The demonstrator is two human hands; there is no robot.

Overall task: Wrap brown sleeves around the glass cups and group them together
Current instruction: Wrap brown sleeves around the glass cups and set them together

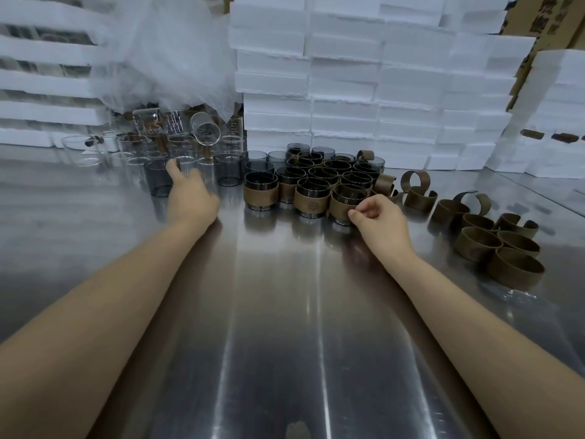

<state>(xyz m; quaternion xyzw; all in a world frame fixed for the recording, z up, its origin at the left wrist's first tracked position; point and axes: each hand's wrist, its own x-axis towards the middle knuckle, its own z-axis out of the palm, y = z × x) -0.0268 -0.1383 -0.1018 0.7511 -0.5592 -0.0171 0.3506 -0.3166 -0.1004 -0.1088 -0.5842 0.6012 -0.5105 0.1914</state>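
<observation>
Two hands out: left hand [191, 195], 11 o'clock, on bare grey glass cup [157, 180], grip unclear; right hand [377, 217], 1 o'clock, pinching brown sleeve [339, 205]

Brown sleeves [506, 245], smoky grey cups [226, 169]

- table [278, 312]: brushed metal, glossy, streaky reflections.
- smoked cups [227, 172], 12 o'clock: dark tinted glass, smooth, shiny.
- fitted sleeves [311, 202] on cups: matt brown, leather-like, stamped mark.
- loose sleeves [478, 243], 3 o'clock: same matt brown stuff.
- clear cups [180, 147], 11 o'clock: colourless glass, glossy.
- foam blocks [345, 74], 12 to 2 o'clock: white foam, matt, rough edges.
- plastic film [164, 49], 11 o'clock: translucent, crinkled, soft sheen.
- cardboard boxes [544, 17], 1 o'clock: brown, matt, printed.
</observation>
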